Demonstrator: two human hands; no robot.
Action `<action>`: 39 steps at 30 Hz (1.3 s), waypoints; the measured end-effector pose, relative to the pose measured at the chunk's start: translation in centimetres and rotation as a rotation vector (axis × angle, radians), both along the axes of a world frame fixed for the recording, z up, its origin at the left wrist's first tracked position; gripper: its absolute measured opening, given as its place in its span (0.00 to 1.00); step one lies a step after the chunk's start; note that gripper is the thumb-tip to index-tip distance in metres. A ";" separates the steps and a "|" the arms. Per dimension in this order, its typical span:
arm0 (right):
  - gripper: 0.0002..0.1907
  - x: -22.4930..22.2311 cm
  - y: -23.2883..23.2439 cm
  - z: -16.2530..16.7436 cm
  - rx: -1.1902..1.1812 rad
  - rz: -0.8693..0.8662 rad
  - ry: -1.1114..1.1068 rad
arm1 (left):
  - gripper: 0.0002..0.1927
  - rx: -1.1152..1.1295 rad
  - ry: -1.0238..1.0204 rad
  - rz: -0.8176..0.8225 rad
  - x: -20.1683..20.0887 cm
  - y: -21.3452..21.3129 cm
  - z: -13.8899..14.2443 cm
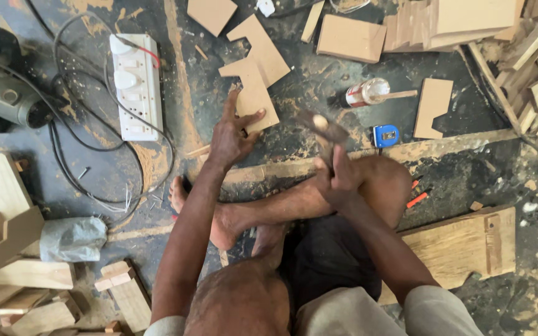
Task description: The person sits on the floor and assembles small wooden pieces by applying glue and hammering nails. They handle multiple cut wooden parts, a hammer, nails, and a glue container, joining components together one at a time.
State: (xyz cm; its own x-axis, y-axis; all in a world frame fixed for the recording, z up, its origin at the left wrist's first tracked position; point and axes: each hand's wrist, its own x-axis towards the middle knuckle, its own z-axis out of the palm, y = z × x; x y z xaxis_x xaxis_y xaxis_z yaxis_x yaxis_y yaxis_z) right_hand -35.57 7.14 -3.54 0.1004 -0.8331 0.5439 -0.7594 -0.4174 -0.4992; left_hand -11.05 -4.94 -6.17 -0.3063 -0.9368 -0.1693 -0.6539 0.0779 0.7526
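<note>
I see my left hand (231, 138) spread wide, fingertips pinning the flat, notched, pale plywood piece (253, 99) to the dusty floor so it stays put. To its right, my right hand (337, 177) is closed around the blurred wooden-handled hammer (322, 132), raised just beside that piece.

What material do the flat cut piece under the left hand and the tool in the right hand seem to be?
Flat cut piece: likely plywood or fibreboard, pale tan, matte, unfinished, with clean sawn edges. Tool in the right hand: blurred; the handle looks wooden, the head cannot be told. The left hand presses on the piece.
</note>
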 end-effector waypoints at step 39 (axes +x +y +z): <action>0.33 -0.2 -0.4 -1.1 0.489 -0.020 0.367 | 0.28 -0.158 0.032 -0.018 0.1 -0.2 -0.4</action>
